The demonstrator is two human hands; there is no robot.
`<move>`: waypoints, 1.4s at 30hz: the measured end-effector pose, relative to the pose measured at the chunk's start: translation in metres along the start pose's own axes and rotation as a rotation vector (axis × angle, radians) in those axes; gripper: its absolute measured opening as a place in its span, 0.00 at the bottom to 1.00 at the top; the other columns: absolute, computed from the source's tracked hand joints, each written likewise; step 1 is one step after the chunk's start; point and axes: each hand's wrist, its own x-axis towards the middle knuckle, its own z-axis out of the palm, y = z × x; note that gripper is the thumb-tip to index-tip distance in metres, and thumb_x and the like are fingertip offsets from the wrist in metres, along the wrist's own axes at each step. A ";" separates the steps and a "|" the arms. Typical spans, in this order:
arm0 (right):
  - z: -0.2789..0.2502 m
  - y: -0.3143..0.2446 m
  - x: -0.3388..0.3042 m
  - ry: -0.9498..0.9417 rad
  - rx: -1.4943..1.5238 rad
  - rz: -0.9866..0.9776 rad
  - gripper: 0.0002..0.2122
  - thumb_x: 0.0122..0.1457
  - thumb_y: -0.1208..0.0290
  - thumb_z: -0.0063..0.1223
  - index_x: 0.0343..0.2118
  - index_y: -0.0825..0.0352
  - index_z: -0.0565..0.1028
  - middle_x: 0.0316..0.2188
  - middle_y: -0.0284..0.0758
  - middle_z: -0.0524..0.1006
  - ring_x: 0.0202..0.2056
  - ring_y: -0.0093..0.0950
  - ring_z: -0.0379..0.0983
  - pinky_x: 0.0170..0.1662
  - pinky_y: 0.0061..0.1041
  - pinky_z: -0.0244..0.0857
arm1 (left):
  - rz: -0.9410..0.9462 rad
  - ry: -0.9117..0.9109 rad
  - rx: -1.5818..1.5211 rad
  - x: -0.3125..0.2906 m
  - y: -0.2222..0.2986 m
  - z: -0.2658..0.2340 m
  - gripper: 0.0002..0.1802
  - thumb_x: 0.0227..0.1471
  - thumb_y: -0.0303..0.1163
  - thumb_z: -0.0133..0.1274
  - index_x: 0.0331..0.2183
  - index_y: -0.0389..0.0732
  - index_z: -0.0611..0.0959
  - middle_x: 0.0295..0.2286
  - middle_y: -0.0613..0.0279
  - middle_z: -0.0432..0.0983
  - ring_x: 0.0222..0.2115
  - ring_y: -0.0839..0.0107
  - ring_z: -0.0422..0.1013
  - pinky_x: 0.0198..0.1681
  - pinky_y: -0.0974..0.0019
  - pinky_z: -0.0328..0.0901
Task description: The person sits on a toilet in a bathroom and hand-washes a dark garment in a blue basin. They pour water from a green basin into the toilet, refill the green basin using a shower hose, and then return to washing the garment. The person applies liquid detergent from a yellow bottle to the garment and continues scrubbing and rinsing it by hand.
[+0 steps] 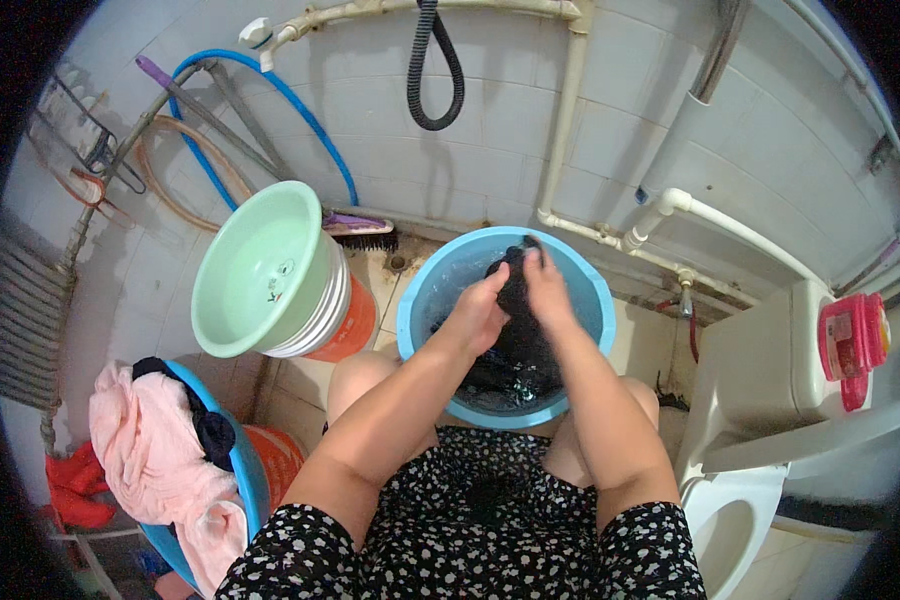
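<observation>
A blue basin (606, 318) with water in it stands on the floor between my knees. Dark wet black cloth (518, 335) hangs down into the water and lies bunched in the basin; its kind of garment I cannot make out. On its left side my left hand (482, 312) is closed on the cloth. My right hand (547, 288) grips the upper right part, with a bit of black showing above its fingers. Both hands are close together over the basin, near the level of its rim.
At the left, a pale green basin (228, 275) rests tilted on an orange and white bucket (355, 315). Nearer, a blue tub (253, 480) holds pink cloth (145, 430). A toilet (735, 540) stands at the right; pipes (570, 120) run along the tiled wall.
</observation>
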 end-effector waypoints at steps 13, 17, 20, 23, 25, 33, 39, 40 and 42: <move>-0.064 -0.028 -0.005 0.282 0.728 -0.041 0.20 0.62 0.57 0.41 0.47 0.71 0.68 0.43 0.36 0.72 0.42 0.28 0.67 0.47 0.28 0.60 | 0.417 0.198 0.209 -0.012 0.084 -0.021 0.19 0.55 0.42 0.48 0.44 0.39 0.75 0.42 0.64 0.72 0.41 0.69 0.68 0.46 0.64 0.63; -0.060 -0.006 0.003 0.244 0.194 -0.024 0.22 0.61 0.57 0.42 0.48 0.75 0.67 0.44 0.42 0.72 0.44 0.31 0.67 0.50 0.27 0.58 | 0.553 0.380 0.958 -0.001 0.069 -0.026 0.21 0.54 0.40 0.49 0.45 0.36 0.74 0.39 0.57 0.75 0.40 0.67 0.70 0.45 0.68 0.61; -0.039 0.028 0.007 -0.072 -0.162 -0.114 0.20 0.60 0.61 0.43 0.53 0.66 0.65 0.50 0.46 0.69 0.53 0.42 0.63 0.55 0.31 0.54 | 0.628 0.252 1.423 0.031 0.027 -0.073 0.21 0.49 0.35 0.53 0.46 0.39 0.75 0.43 0.50 0.72 0.46 0.58 0.67 0.49 0.63 0.60; -0.009 0.057 -0.007 -0.353 -0.784 -0.152 0.26 0.59 0.60 0.41 0.60 0.60 0.53 0.61 0.40 0.51 0.63 0.38 0.43 0.62 0.39 0.42 | 0.631 0.163 1.924 0.030 -0.020 -0.090 0.25 0.47 0.36 0.54 0.49 0.45 0.72 0.51 0.55 0.64 0.53 0.55 0.59 0.55 0.56 0.55; 0.007 0.061 -0.021 -0.427 -0.988 -0.073 0.28 0.59 0.59 0.41 0.61 0.59 0.49 0.63 0.36 0.46 0.64 0.35 0.40 0.62 0.40 0.38 | 0.350 0.154 2.199 0.018 -0.041 -0.090 0.32 0.48 0.39 0.53 0.55 0.50 0.64 0.56 0.58 0.56 0.58 0.57 0.51 0.58 0.52 0.50; 0.020 0.095 -0.033 -0.614 -1.131 0.010 0.30 0.58 0.56 0.42 0.61 0.59 0.50 0.64 0.34 0.44 0.64 0.34 0.40 0.63 0.34 0.38 | -0.210 -0.036 2.394 0.018 -0.054 -0.095 0.37 0.54 0.52 0.39 0.61 0.51 0.49 0.61 0.60 0.42 0.62 0.63 0.37 0.62 0.51 0.34; -0.001 0.045 -0.007 -0.232 -0.547 0.182 0.19 0.57 0.59 0.43 0.48 0.66 0.70 0.49 0.45 0.70 0.50 0.45 0.65 0.52 0.37 0.58 | 0.191 0.202 1.857 0.025 -0.026 -0.067 0.23 0.56 0.45 0.41 0.50 0.43 0.71 0.44 0.50 0.72 0.48 0.58 0.66 0.55 0.53 0.51; -0.005 0.044 -0.004 -0.131 -0.348 0.126 0.18 0.58 0.61 0.44 0.46 0.67 0.71 0.44 0.44 0.73 0.46 0.43 0.68 0.49 0.35 0.60 | 0.330 0.293 1.610 0.030 -0.022 -0.070 0.23 0.56 0.44 0.42 0.49 0.42 0.72 0.42 0.49 0.73 0.46 0.58 0.68 0.54 0.55 0.54; -0.016 0.007 -0.014 -0.063 0.137 0.173 0.15 0.58 0.66 0.46 0.45 0.67 0.72 0.38 0.40 0.76 0.40 0.33 0.72 0.45 0.28 0.62 | 0.516 0.369 1.196 0.034 -0.006 -0.063 0.21 0.56 0.42 0.45 0.46 0.38 0.74 0.39 0.53 0.75 0.42 0.61 0.69 0.49 0.64 0.60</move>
